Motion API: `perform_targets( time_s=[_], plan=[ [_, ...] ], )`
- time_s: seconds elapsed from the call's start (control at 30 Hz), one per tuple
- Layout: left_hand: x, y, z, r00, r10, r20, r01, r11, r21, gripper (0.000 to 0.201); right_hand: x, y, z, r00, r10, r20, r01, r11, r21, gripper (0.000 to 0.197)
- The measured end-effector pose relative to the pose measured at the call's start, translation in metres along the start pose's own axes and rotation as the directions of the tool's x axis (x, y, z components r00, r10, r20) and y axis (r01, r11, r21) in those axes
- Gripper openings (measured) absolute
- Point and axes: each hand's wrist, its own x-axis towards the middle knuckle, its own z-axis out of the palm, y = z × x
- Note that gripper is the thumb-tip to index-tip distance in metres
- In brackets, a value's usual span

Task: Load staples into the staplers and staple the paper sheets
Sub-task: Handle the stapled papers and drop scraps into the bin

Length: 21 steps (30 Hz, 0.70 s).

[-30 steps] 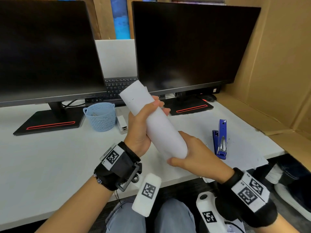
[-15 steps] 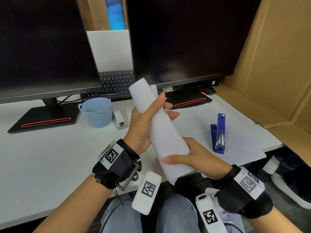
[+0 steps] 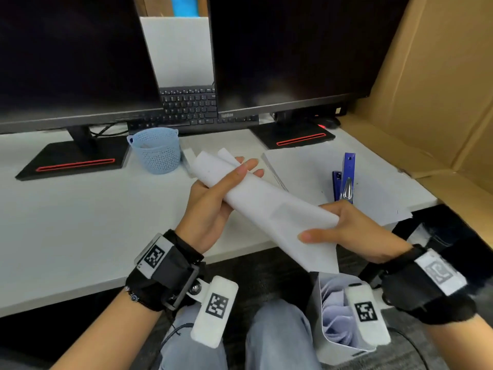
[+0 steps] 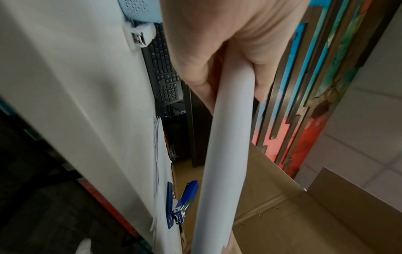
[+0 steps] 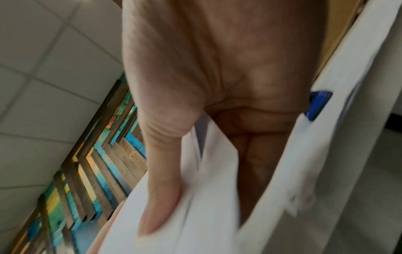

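A roll of white paper sheets [image 3: 266, 206] slants over the desk's front edge, its far end loosening into layers. My left hand [image 3: 213, 198] grips the far end, thumb on top and fingers wrapped beneath, as the left wrist view shows [image 4: 217, 43]. My right hand [image 3: 354, 231] pinches the near end, its thumb pressed flat on the paper [image 5: 217, 214]. A blue stapler [image 3: 346, 177] stands flipped open on loose sheets [image 3: 378, 198] just beyond my right hand. A white stapler [image 4: 141, 37] lies next to the basket, mostly hidden behind the roll in the head view.
A light-blue basket [image 3: 156, 150] stands on the white desk [image 3: 80, 222] left of the roll. Two dark monitors and a keyboard [image 3: 189, 105] line the back. Cardboard walls [image 3: 426, 89] close the right side. A white bin [image 3: 322, 329] with crumpled paper sits below, near my knees.
The roll has tipped from nearly upright to a low slant and moved down and right. Its far end has loosened. Both hands kept their hold.
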Motion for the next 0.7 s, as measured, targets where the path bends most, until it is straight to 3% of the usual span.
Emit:
perform_targets(
  time_s=[0.1,0.17,0.3,0.37,0.4,0.43,0.53,0.63,0.7],
  plan=[
    [-0.017,0.002,-0.012,1.000,-0.009,-0.012,0.010,0.998,0.063,0.036,-0.010,0.001,-0.017,0.998,0.043,0.046,-0.041,0.998,-0.048,0.019],
    [-0.025,0.004,-0.021,0.999,-0.047,0.017,0.041,0.969,0.243,0.036,-0.014,0.005,-0.033,0.994,0.095,0.060,-0.092,0.995,-0.050,0.016],
    [-0.043,-0.005,-0.029,0.972,-0.205,0.118,0.103,0.816,0.569,0.035,-0.026,0.020,-0.060,0.969,0.209,0.132,-0.203,0.978,-0.058,0.056],
    [-0.051,-0.021,-0.027,0.940,-0.312,0.141,0.150,0.746,0.648,0.034,-0.033,0.026,-0.067,0.946,0.283,0.158,-0.274,0.959,-0.079,0.037],
    [-0.055,-0.031,-0.027,0.915,-0.370,0.159,0.162,0.701,0.695,0.034,-0.035,0.032,-0.069,0.933,0.320,0.161,-0.309,0.947,-0.090,0.021],
    [-0.057,-0.041,-0.026,0.883,-0.433,0.184,0.150,0.630,0.762,0.034,-0.039,0.038,-0.070,0.924,0.348,0.161,-0.334,0.936,-0.108,0.018],
    [-0.055,-0.076,-0.025,0.736,-0.634,0.237,0.036,0.387,0.922,0.037,-0.045,0.073,-0.081,0.852,0.486,0.196,-0.459,0.873,-0.165,0.060],
    [-0.042,-0.112,-0.025,0.638,-0.746,0.191,0.086,0.315,0.945,0.041,-0.045,0.103,-0.091,0.772,0.612,0.174,-0.567,0.786,-0.248,0.047],
    [-0.030,-0.132,-0.026,0.595,-0.794,0.124,0.177,0.279,0.944,0.043,-0.040,0.118,-0.098,0.740,0.660,0.126,-0.602,0.735,-0.312,0.068]
  ],
)
